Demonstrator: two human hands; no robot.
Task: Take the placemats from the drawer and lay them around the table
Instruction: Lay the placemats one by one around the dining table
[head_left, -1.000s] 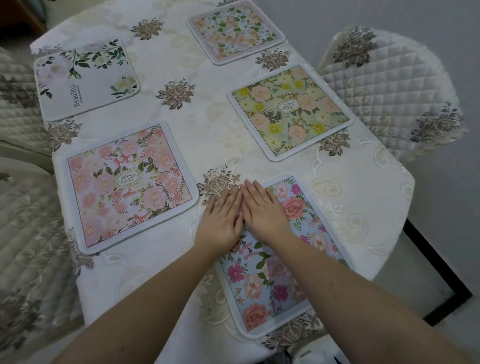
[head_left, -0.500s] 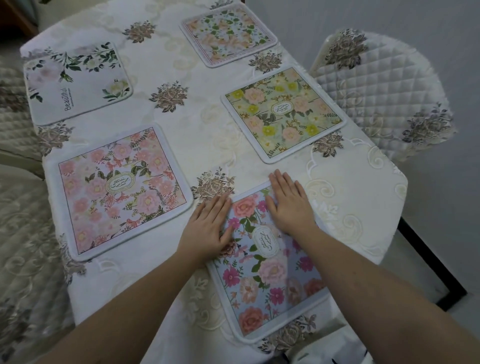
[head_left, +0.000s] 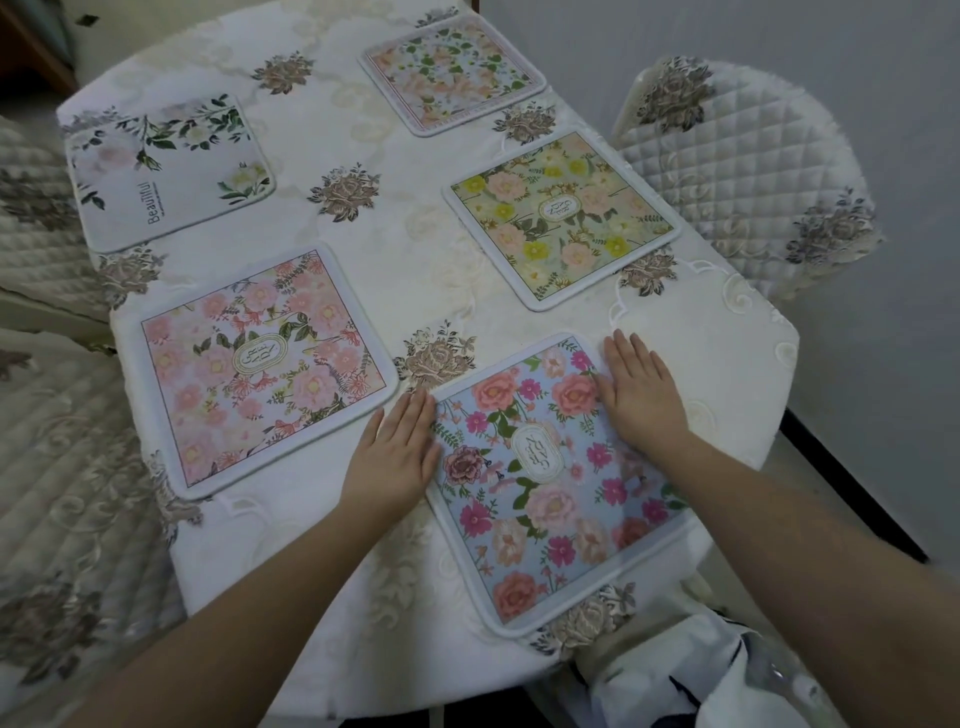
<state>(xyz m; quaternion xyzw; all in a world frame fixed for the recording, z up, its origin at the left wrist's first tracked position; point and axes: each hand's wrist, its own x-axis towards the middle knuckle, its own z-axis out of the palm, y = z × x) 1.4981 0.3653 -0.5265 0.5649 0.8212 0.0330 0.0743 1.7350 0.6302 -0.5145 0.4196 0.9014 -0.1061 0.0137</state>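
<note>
Blue placemat (head_left: 550, 483): between hands, long axis 11–5 o'clock.
Left hand (head_left: 397, 457): flat, released, at 9.
Right hand (head_left: 641, 392): flat, released, at 1.

Soft, even, diffuse light; no glare, no hard shadows. Faint shadow under forearms at bottom of frame. Wide-angle bend curves tablecloth (head_left: 405, 260) edges toward corners. Centre fairly sharp; upper left corner dim, frame edges slightly blurred.

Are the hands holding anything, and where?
Nothing is gripped. The left hand lies flat on the blue placemat at its left edge; the right hand lies flat at its far right corner.
</note>
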